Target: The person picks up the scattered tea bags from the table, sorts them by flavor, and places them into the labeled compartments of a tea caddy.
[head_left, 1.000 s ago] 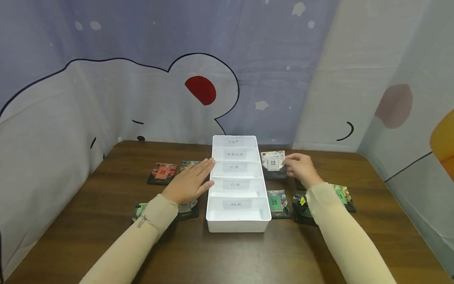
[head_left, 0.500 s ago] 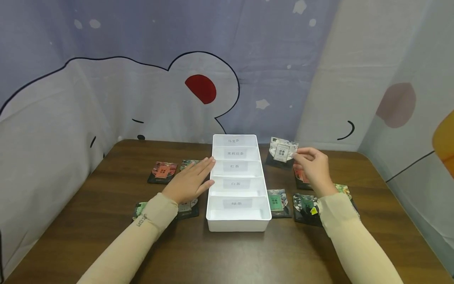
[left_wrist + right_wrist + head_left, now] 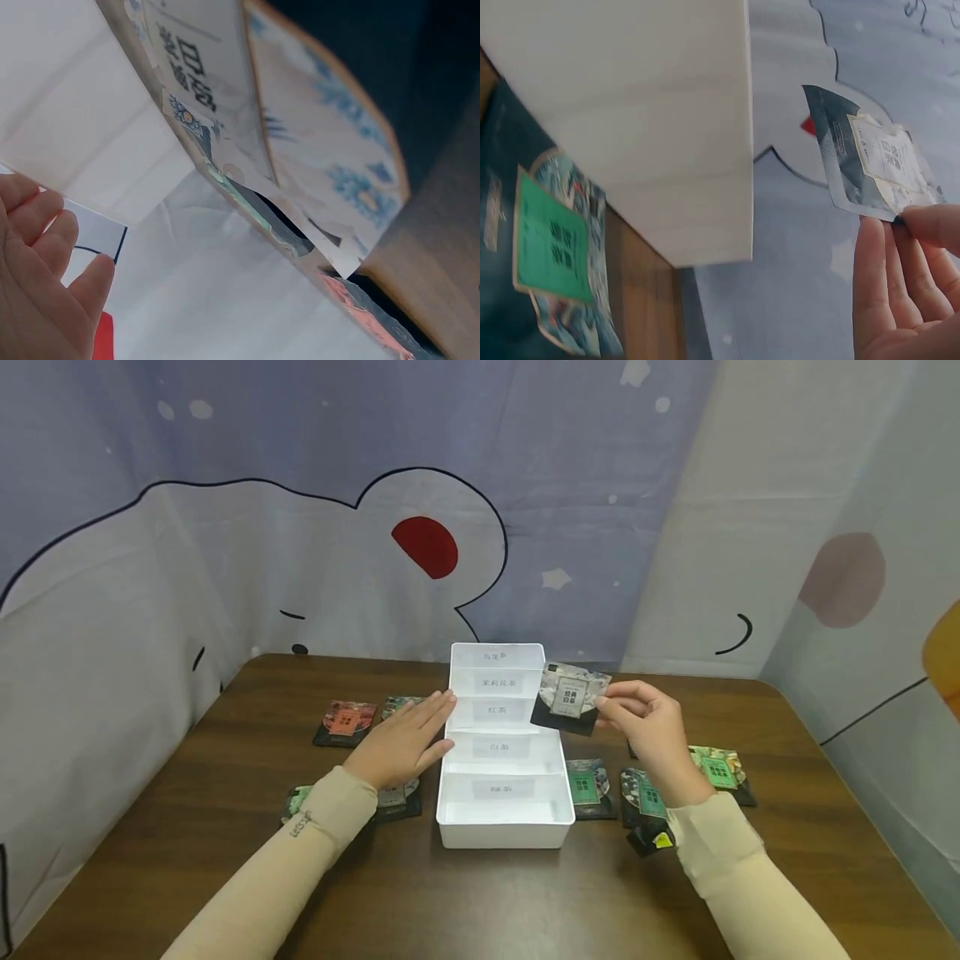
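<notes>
A white divided tray [image 3: 447,827] with several labelled compartments stands mid-table. My right hand [image 3: 651,727] pinches a grey-white tea packet [image 3: 568,697] by its corner and holds it in the air over the tray's right rim, near the third compartment. The right wrist view shows the same packet [image 3: 870,154] pinched between thumb and fingers [image 3: 900,277] beside the tray wall [image 3: 652,135]. My left hand [image 3: 405,742] lies flat with straight fingers against the tray's left wall. The left wrist view has those fingers [image 3: 45,277] next to a packet [image 3: 300,150].
Tea packets lie on the brown table: a red one [image 3: 343,723] and others at the left, green ones [image 3: 586,787] [image 3: 718,770] and a dark one [image 3: 645,793] at the right. A printed fabric backdrop [image 3: 300,527] surrounds the table on three sides.
My right hand lifted the grey-white packet off the table right of the tray and carried it left, over the tray's right rim. The left hand stayed put.
</notes>
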A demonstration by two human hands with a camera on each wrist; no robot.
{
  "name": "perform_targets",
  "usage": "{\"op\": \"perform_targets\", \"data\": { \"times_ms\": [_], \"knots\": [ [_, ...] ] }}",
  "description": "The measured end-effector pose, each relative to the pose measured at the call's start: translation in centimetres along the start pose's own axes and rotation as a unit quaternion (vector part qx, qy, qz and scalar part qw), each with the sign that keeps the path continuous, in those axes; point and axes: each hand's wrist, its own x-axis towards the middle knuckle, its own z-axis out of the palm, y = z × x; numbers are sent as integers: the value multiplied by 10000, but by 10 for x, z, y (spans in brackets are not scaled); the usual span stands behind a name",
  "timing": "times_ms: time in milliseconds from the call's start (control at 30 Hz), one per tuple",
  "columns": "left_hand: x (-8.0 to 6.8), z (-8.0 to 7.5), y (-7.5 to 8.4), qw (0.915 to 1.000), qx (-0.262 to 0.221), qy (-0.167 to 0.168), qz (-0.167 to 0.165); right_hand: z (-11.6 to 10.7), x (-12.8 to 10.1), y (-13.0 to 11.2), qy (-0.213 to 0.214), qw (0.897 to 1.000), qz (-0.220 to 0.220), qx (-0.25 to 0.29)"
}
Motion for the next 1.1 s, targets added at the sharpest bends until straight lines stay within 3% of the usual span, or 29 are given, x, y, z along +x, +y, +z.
{"op": "perform_targets", "data": {
  "times_ms": [267,533,833,1100],
  "knots": [
    [0,0,1,10000,14,-12,-45,19,-13,3,-639,9974,-340,44],
    [0,0,0,10000,-37,-7,-42,29,-22,12,-907,9897,-747,-816],
    [0,-1,2,9999,-114,1,-53,25,-29,22,-1065,9714,-1246,-1721],
    [-1,-1,2,9999,-156,3,-39,21,-34,34,-1396,9375,-2231,-2278]
  ]
}}
